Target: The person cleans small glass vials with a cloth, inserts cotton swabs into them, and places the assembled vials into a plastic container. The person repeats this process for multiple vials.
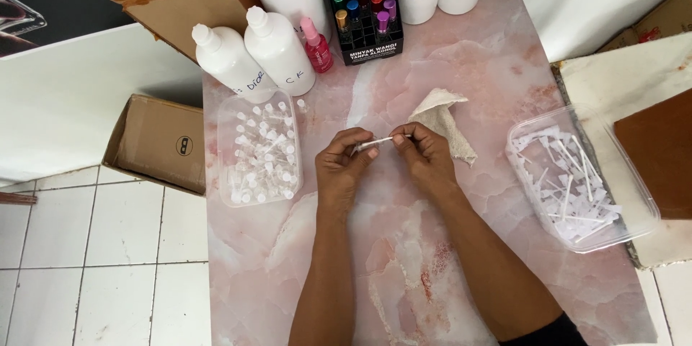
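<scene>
1. The thin white sprayer tube [380, 142] is held in the air just above the pink marbled surface [461, 245], between the two hands and in front of the person's chest line.
2. Its long axis runs nearly level, left to right, tilting slightly up toward the right end.
3. The left hand [344, 162] pinches the left end, where a small clear vial seems to sit, though that part is too small to tell for sure.
4. The right hand [427, 151] pinches the right end; both sets of fingers are closed on the tube, equally near.
5. A crumpled cloth [445, 124] lies just behind the right hand.
6. A clear tray of small vials [258, 145] sits to the left, a clear tray of white sprayer parts [569, 187] well to the right.
</scene>
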